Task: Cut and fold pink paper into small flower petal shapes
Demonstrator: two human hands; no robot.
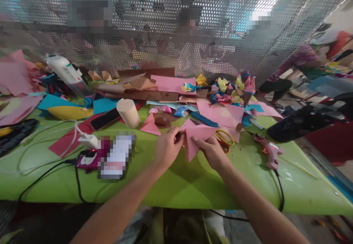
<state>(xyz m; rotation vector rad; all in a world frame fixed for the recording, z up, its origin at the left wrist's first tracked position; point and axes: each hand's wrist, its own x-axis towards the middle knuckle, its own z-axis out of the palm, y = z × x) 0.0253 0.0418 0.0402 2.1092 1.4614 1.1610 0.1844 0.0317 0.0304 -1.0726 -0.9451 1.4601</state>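
A folded pink paper piece (196,138) with pointed corners is held above the green table (176,185) near its middle. My left hand (167,147) pinches its left edge with closed fingers. My right hand (211,150) grips its right side, thumb on top. Yellow-handled scissors (224,138) lie just right of my right hand. A pink glue gun (269,151) rests further right with its black cord running off the front edge.
Pink sheets (220,113), brown card (143,86), a beige paper cup on its side (128,112), a phone (105,118), a white bottle (66,72) and coloured scraps crowd the back. Cables and a charger (88,141) lie left. A perforated metal screen (176,23) stands behind, with people beyond.
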